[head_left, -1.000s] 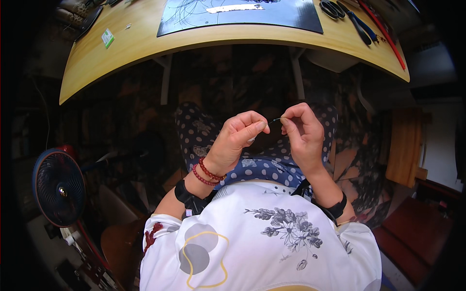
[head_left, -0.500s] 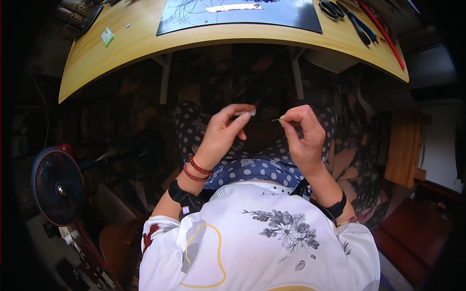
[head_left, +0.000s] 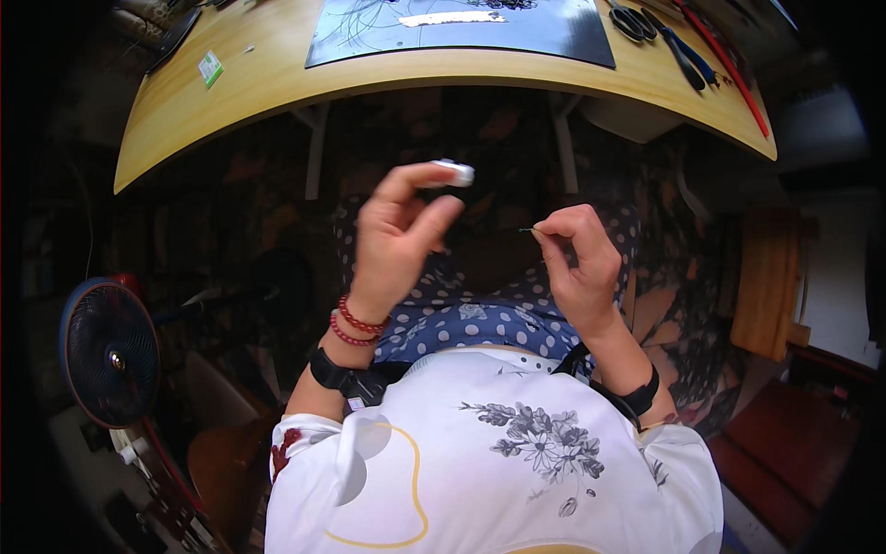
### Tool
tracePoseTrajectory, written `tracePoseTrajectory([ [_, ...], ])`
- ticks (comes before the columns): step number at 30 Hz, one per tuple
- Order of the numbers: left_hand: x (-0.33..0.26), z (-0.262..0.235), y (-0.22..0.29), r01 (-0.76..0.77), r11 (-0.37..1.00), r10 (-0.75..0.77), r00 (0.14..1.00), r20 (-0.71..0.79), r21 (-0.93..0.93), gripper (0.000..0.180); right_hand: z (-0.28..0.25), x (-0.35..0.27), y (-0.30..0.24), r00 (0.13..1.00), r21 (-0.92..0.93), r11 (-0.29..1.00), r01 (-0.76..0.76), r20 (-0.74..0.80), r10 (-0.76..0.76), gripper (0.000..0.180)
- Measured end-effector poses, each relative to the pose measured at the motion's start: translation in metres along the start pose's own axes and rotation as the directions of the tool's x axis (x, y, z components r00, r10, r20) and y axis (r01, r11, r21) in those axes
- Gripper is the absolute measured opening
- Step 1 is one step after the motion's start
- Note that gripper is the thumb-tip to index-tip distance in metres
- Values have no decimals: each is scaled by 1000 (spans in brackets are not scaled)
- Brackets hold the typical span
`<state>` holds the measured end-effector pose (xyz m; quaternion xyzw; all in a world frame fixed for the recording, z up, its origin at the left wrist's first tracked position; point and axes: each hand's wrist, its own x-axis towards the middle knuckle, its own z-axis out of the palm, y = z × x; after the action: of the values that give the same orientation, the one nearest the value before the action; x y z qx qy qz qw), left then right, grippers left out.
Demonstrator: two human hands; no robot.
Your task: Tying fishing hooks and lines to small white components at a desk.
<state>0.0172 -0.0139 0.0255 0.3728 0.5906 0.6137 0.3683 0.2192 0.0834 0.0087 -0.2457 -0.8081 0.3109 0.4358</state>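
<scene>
My left hand [head_left: 392,226] is raised above my lap, its thumb spread away from the index finger. A small white piece [head_left: 458,173], like a wrap or tape, sits at the index fingertip; whether it is worn or lies between fingers I cannot tell. To the right, my right hand [head_left: 581,263] has thumb and index finger pinched together. From that pinch a thin, short, dark wire-like strand [head_left: 526,230] points left toward my left hand, apart from it. The strand's exact kind is too small to make out.
Ahead stands a wooden table [head_left: 212,120] with a dark mat [head_left: 369,53] bearing thin black strands and a white strip [head_left: 452,18]. Scissors [head_left: 634,24], blue-handled pliers [head_left: 685,60] and a red bar [head_left: 738,83] lie at right. A fan [head_left: 109,355] stands left.
My left hand has moved up and slightly left, its thumb opening away from the index finger. My right hand stays nearly still, keeping its pinch on the strand.
</scene>
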Motion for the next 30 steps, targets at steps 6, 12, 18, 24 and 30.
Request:
tracePoseTrajectory([
  [6,-5,26,-19,284,944,-206,905,373,-168,24,1,1,-5,1000,25,1000,3,-7,-2,22],
  [12,-6,30,-19,334,909,-246,913,326,-248,10,1,-1,-4,999,61,997,-44,18,43,21],
  [18,-5,27,-18,295,940,-241,931,275,-172,10,2,-4,-3,915,397,826,-401,127,383,13],
  [24,-5,25,-22,478,831,-392,865,313,-283,11,-2,-3,1,845,461,709,-533,260,466,15],
  [30,-6,23,-24,553,761,-436,823,364,-339,10,1,-5,5,871,402,773,-490,244,425,9],
])
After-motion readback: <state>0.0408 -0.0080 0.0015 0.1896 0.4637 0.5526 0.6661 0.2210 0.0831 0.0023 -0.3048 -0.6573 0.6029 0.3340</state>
